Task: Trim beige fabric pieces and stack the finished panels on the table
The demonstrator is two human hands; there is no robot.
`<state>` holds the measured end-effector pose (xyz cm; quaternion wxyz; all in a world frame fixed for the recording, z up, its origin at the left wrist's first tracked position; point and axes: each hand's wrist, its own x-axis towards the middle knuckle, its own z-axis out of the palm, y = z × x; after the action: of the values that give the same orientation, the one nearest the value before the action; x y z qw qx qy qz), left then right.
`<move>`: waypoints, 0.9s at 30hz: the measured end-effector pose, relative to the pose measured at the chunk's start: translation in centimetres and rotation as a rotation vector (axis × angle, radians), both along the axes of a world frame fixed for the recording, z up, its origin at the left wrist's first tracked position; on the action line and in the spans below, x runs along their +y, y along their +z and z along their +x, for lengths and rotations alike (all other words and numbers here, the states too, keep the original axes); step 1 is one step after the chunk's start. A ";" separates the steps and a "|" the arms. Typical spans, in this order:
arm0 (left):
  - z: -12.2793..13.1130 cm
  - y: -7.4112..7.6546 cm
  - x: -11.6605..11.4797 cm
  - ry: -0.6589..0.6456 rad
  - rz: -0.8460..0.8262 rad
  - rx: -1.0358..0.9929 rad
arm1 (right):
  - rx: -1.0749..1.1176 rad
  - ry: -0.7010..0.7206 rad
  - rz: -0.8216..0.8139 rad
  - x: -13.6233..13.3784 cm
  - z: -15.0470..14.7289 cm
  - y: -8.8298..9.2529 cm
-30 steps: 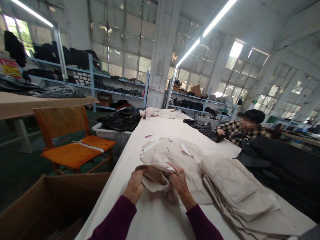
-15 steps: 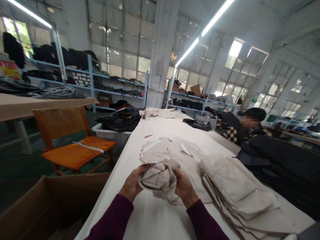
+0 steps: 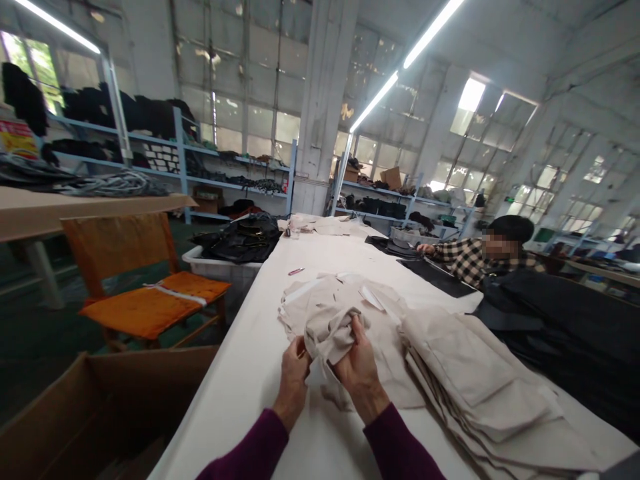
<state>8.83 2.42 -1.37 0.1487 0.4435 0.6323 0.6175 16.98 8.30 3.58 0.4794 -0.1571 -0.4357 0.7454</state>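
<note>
A bunched beige cloth point(image 3: 327, 331) is held up between both hands above the white table point(image 3: 260, 333). My left hand point(image 3: 294, 373) pinches its lower left edge. My right hand point(image 3: 359, 363) grips the right side, with the thumb on top and the other fingers partly hidden under the fabric. Beige fabric pieces point(image 3: 390, 340) lie flat just beyond and beneath the bundle, with white strips on them. To the right is a thick stack of folded beige fabric point(image 3: 490, 380). A small red tool point(image 3: 296, 271) rests on the table beyond the hands.
At left stand an orange chair point(image 3: 155, 303), an open cardboard box point(image 3: 145, 380) and a white bin point(image 3: 230, 267) of black items. Across the table at right, a person in a checkered top point(image 3: 463, 260) handles black fabric point(image 3: 435, 275). A dark pile point(image 3: 565, 333) lies at right.
My left hand has moved right and lower on the cloth, and my right hand has shifted inward. The bundle has turned and changed shape. The person across has laid dark fabric down on the table.
</note>
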 end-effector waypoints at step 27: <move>-2.6 0.9 0.2 0.100 0.097 0.326 | -0.859 -0.382 1.261 4.3 -1.5 -7.6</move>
<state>6.26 2.66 -0.43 -0.0083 0.5126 0.6387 0.5737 15.51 12.63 -4.02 0.3873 -0.2020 -0.8892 0.1361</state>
